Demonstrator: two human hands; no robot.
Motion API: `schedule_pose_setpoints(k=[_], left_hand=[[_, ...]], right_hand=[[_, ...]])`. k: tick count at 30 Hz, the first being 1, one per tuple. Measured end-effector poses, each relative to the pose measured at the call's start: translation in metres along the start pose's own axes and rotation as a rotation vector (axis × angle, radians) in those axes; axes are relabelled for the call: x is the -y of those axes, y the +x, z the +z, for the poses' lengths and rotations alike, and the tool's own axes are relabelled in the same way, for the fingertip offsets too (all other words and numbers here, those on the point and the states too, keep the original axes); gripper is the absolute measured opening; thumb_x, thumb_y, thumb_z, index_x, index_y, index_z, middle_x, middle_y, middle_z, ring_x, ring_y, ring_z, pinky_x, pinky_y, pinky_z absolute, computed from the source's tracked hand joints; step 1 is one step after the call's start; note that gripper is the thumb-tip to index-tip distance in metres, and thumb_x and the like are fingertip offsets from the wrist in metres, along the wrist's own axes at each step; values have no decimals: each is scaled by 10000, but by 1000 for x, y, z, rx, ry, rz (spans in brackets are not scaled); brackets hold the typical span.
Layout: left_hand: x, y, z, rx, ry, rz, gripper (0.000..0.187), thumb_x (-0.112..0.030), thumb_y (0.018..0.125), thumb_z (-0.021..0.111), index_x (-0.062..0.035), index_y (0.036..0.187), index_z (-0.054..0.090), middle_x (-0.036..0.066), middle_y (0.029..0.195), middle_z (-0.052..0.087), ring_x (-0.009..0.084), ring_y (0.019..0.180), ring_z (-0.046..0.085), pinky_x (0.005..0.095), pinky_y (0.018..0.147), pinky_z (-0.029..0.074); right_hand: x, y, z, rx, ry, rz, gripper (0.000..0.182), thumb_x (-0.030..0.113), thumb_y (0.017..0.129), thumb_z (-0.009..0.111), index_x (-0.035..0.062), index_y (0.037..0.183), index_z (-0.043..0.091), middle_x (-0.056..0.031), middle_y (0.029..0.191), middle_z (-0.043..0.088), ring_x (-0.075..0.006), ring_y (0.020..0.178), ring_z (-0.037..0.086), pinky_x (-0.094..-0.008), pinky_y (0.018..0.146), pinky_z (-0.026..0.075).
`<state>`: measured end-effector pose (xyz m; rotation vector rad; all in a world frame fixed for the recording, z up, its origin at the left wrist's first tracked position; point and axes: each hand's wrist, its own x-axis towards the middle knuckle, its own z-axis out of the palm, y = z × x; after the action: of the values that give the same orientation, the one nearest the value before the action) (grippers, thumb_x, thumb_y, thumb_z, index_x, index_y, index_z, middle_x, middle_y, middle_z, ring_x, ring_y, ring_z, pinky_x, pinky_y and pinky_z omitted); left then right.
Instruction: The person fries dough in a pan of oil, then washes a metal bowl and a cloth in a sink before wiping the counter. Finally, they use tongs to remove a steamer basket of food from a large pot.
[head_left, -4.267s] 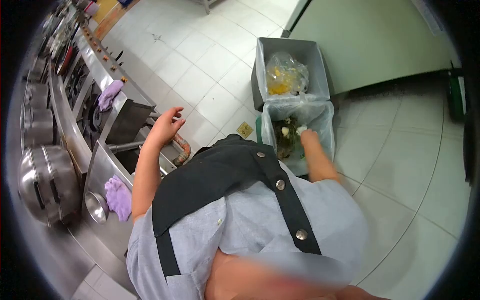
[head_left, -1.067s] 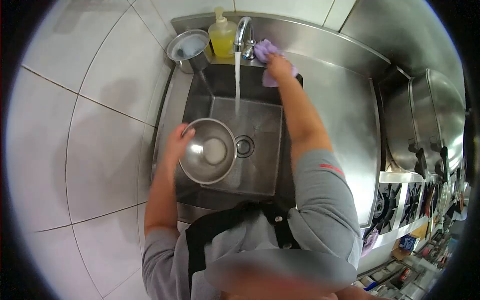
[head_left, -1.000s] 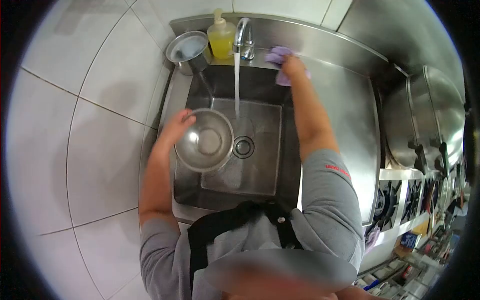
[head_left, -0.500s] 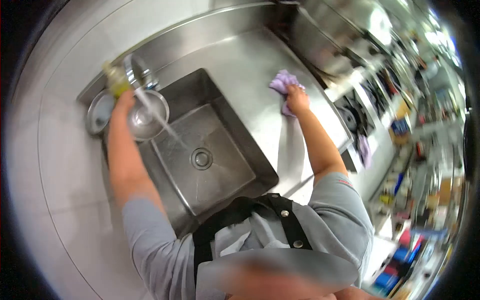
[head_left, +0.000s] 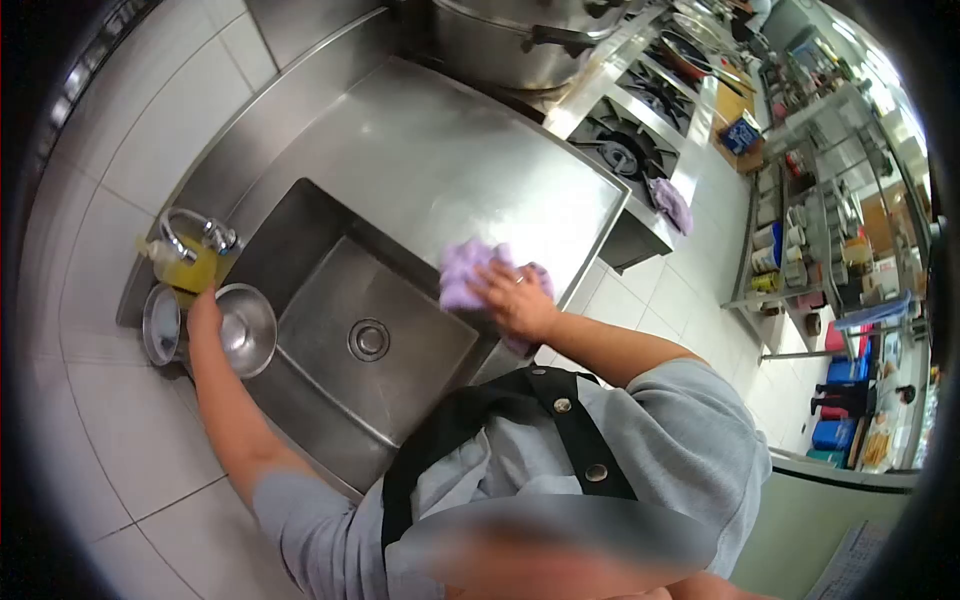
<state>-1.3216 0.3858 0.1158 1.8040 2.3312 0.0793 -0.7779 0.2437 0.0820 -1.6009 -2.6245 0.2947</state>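
Note:
My left hand point(head_left: 205, 312) is at the lower end of a clear squeeze bottle point(head_left: 192, 272) of yellow-green liquid and seems to grip it, though its fingers are mostly hidden. The bottle is close by the curved chrome tap point(head_left: 180, 235). Two metal bowls, one round and shiny point(head_left: 248, 335), the other point(head_left: 160, 322) by the wall, lie either side of that hand. My right hand point(head_left: 515, 300) presses a bunched lilac cloth point(head_left: 465, 275) on the steel counter at the sink's right rim, fingers over the folds. No stream falls into the sink point(head_left: 335, 320).
A large metal pot point(head_left: 510, 45) stands beyond the steel counter point(head_left: 400, 130). To the right is a gas stove point(head_left: 620, 150), with another lilac cloth point(head_left: 672, 205) hanging at its front. Metal shelving point(head_left: 800, 220) with containers lines the far side of the tiled floor.
My right hand has drawn the lilac cloth across the counter toward me and the sink. The running water has stopped. My left hand remains at the bottle. The view has turned.

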Motion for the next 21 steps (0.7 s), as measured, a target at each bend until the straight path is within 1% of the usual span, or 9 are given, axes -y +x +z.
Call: schedule_pose_setpoints(k=[1, 3, 5, 9, 12, 15, 16, 19, 21], left_hand=[[10, -8, 18, -52, -84, 13, 494, 62, 794, 371, -134, 1223, 520, 182, 1202, 522, 331, 1135, 474, 383, 958, 351], [-19, -57, 14, -30, -128, 57, 435, 11, 797, 416, -116, 1191, 549, 152, 1194, 540, 329, 1139, 473, 384, 983, 329], [-27, -94, 37, -337, -16, 363, 421, -15, 798, 431, -140, 1175, 572, 96, 1201, 550, 287, 1163, 460, 403, 1007, 311], [-90, -168, 23, -690, 244, 510, 438, 16, 789, 450, -194, 1144, 599, 21, 1229, 538, 252, 1179, 438, 439, 1015, 305], [-137, -194, 6, -988, 308, 548, 428, 57, 767, 483, -165, 1108, 618, -1, 1247, 523, 238, 1171, 438, 438, 1004, 324], [-180, -207, -18, -1017, 316, 396, 428, 86, 771, 458, -142, 1093, 623, 13, 1229, 533, 244, 1160, 447, 433, 989, 345], [-197, -206, -20, -1077, 187, 318, 466, 101, 770, 432, -141, 1135, 592, 74, 1213, 532, 258, 1149, 458, 422, 967, 374], [-265, -195, -12, -1047, -841, -136, 547, 134, 723, 404, -104, 1201, 521, 125, 1162, 532, 270, 1107, 488, 405, 936, 412], [-287, -170, 19, -767, -1599, -214, 596, 160, 667, 377, -56, 1216, 461, 141, 1133, 515, 272, 1066, 513, 394, 913, 437]], right_hand=[[-7, -6, 2, -1, 14, -121, 566, 281, 794, 551, 299, 1326, 359, -17, 1416, 304, -252, 1314, 263, -555, 960, 291], [-38, -2, -2, -44, -9, -149, 541, 336, 800, 537, 318, 1315, 373, -10, 1420, 298, -246, 1317, 259, -556, 983, 270], [-92, 10, 0, -164, -47, 3, 525, 384, 817, 504, 307, 1318, 369, -9, 1420, 300, -250, 1319, 255, -568, 999, 243], [-201, 40, -7, -329, -172, 484, 550, 463, 827, 452, 267, 1332, 359, -36, 1425, 292, -264, 1329, 228, -583, 1029, 164], [-216, 60, -22, -363, -183, 508, 567, 482, 828, 436, 232, 1332, 367, -51, 1425, 291, -270, 1334, 213, -578, 1041, 121], [-220, 70, -21, -375, -173, 323, 599, 496, 809, 464, 209, 1328, 378, -78, 1417, 302, -280, 1327, 224, -570, 1035, 122], [-223, 70, -24, -358, -144, 214, 612, 507, 803, 468, 218, 1334, 372, -80, 1413, 308, -280, 1320, 238, -561, 1034, 129], [-243, 75, -28, -283, -103, -161, 668, 563, 773, 485, 233, 1341, 363, -92, 1411, 308, -287, 1312, 249, -559, 1031, 145], [-247, 74, -31, -254, -66, -207, 681, 571, 767, 491, 234, 1343, 359, -100, 1413, 300, -293, 1318, 237, -560, 1031, 148]])
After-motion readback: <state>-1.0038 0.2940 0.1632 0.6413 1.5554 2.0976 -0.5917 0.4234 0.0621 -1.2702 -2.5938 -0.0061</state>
